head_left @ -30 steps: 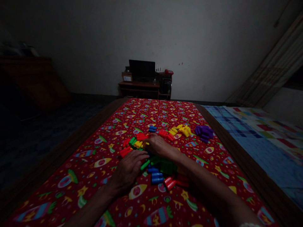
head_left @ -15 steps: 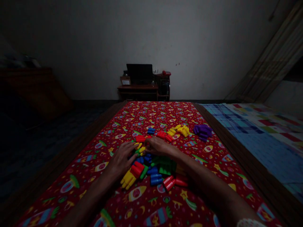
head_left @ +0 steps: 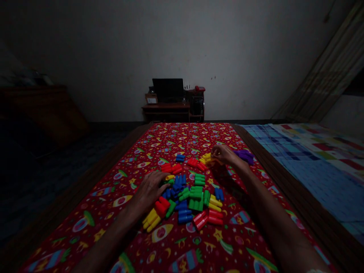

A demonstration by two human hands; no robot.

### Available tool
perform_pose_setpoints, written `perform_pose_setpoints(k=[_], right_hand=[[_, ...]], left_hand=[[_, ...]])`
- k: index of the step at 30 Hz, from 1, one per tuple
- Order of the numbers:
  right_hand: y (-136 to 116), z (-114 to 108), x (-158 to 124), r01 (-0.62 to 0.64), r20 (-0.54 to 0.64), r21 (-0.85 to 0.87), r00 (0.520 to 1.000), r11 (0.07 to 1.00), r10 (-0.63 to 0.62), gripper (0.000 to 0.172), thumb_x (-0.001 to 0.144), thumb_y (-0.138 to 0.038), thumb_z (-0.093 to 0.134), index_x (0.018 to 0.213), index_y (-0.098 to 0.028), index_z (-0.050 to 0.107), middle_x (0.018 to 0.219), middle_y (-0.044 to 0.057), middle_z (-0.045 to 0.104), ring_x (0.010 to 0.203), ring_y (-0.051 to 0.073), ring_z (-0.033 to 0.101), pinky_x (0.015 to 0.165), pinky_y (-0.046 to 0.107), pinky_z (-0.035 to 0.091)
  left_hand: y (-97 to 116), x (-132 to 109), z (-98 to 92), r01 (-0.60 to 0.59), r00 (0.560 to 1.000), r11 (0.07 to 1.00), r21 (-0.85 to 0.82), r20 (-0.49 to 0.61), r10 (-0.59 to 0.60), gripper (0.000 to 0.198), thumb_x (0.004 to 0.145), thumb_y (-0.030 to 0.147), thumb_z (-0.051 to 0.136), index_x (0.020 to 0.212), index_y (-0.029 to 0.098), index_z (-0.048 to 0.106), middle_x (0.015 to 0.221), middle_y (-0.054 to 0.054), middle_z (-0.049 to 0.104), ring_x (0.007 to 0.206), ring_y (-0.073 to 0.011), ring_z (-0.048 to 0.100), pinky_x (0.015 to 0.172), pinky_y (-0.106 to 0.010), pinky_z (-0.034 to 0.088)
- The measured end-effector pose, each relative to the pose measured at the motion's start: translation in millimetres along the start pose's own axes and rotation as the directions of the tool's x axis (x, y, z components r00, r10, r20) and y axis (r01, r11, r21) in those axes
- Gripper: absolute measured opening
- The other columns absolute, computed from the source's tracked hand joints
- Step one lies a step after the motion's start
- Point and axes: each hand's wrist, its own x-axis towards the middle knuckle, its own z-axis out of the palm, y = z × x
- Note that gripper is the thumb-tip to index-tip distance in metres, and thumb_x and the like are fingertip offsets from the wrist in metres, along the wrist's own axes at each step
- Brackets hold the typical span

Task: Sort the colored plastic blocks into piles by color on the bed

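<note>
My left hand [head_left: 150, 186] rests at the left edge of a loose heap of plastic building blocks, thumb and fingers apart. Its fingertips are beside a yellow block [head_left: 170, 177], with green and blue pieces close to the thumb. My right hand [head_left: 223, 153] is farther off to the right, fingers pinched over a group of yellow blocks [head_left: 206, 158]; it seems to hold a yellow block, mostly hidden by the fingers. The heap has green blocks [head_left: 196, 192], blue blocks [head_left: 185, 216] and red blocks [head_left: 200, 220]. A red block [head_left: 162, 206] touches a yellow one [head_left: 152, 220].
Purple blocks [head_left: 245, 156] lie beyond my right wrist. Several red blocks [head_left: 171, 168] and a blue block [head_left: 180, 158] lie behind the heap. A red patterned cloth [head_left: 113, 227] covers the table. A desk with a monitor [head_left: 167, 89] stands at the wall.
My right hand has moved from beside my left hand to the yellow group at the far right. One yellow block is gone from near my left hand, which has hardly moved.
</note>
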Motion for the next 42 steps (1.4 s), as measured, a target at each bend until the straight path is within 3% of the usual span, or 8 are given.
perform_pose_setpoints(k=[5,11,15,20,24,28,34,42], right_hand=[[17.5,-4.5,-5.9,-0.015,0.073,-0.217,0.997,0.976,0.032,0.025,0.076,-0.009,0.060,0.098,-0.016,0.071,0.093,0.008,0.071,0.081,0.016,0.063,0.064,0.020,0.038],[-12.8,-9.6,-10.5,-0.062,-0.042,-0.336,0.998,0.940,0.051,0.024,0.086,-0.015,0.051,0.100,-0.014,0.071,0.094,0.014,0.072,0.085,0.022,0.066,0.066,0.025,0.039],[-47.1,2.0,-19.3,0.147,-0.037,-0.086,0.988,0.985,-0.151,0.025,0.089,-0.021,0.052,0.104,-0.012,0.069,0.088,0.013,0.072,0.081,0.020,0.066,0.068,0.025,0.041],[-81.4,30.4,-29.2,0.500,0.012,0.289,0.851,0.816,-0.525,0.040,0.088,-0.026,0.056,0.128,-0.018,0.057,0.096,0.007,0.072,0.078,0.015,0.064,0.067,0.022,0.041],[-64.6,27.8,-21.1,0.414,-0.059,0.160,0.910,0.896,-0.410,0.028,0.088,-0.023,0.054,0.112,-0.014,0.065,0.087,0.007,0.070,0.074,0.015,0.061,0.065,0.022,0.040],[-19.0,12.3,-8.4,0.202,-0.198,-0.035,0.958,0.979,-0.205,0.025,0.089,-0.021,0.050,0.107,-0.013,0.066,0.100,0.013,0.068,0.091,0.021,0.060,0.078,0.027,0.042],[21.6,15.9,-3.3,0.033,-0.086,-0.243,0.995,0.969,-0.056,0.023,0.088,-0.018,0.051,0.104,-0.010,0.067,0.101,0.016,0.067,0.096,0.023,0.059,0.083,0.028,0.041],[-27.1,28.6,-9.0,0.264,-0.083,0.031,0.962,0.964,-0.261,0.027,0.093,-0.024,0.047,0.106,-0.013,0.067,0.094,0.011,0.069,0.084,0.018,0.061,0.076,0.026,0.043]], left_hand=[[4.9,-1.0,-2.3,-0.026,0.999,0.999,-0.041,0.025,0.027,0.033,0.094,0.039,0.043,0.111,0.021,0.064,0.108,-0.008,0.071,0.100,-0.0238,0.063,0.097,-0.044,0.043],[5.2,6.3,-7.3,0.055,0.996,0.997,-0.045,-0.062,-0.057,0.035,0.090,0.043,0.042,0.095,0.020,0.068,0.097,-0.010,0.073,0.092,-0.0244,0.067,0.088,-0.038,0.050],[21.4,23.4,-12.1,0.179,0.980,0.972,-0.152,-0.057,-0.190,0.038,0.087,0.048,0.044,0.085,0.020,0.069,0.086,-0.007,0.074,0.079,-0.0220,0.068,0.073,-0.031,0.052],[50.4,50.8,-8.8,0.273,0.960,0.878,-0.394,0.051,-0.276,0.041,0.083,0.052,0.048,0.087,0.018,0.071,0.080,-0.004,0.074,0.072,-0.0197,0.068,0.068,-0.028,0.052],[53.2,55.1,-4.2,0.250,0.965,0.797,-0.550,0.078,-0.249,0.051,0.085,0.056,0.046,0.108,0.017,0.069,0.098,-0.007,0.074,0.087,-0.0225,0.069,0.078,-0.032,0.054],[34.2,45.1,-8.9,0.173,0.985,0.908,-0.383,0.039,-0.171,0.048,0.089,0.052,0.041,0.112,0.018,0.067,0.110,-0.009,0.071,0.097,-0.0236,0.066,0.088,-0.037,0.052],[-30.7,34.4,-3.5,0.125,0.988,0.989,-0.075,-0.086,-0.131,0.054,0.089,0.054,0.036,0.110,0.015,0.066,0.119,-0.014,0.066,0.116,-0.0273,0.057,0.104,-0.045,0.041],[-81.8,21.5,10.1,0.288,0.957,0.939,-0.187,0.090,-0.276,0.065,0.095,0.052,0.014,0.128,0.014,0.055,0.131,-0.015,0.059,0.124,-0.0259,0.053,0.104,-0.046,0.041]])
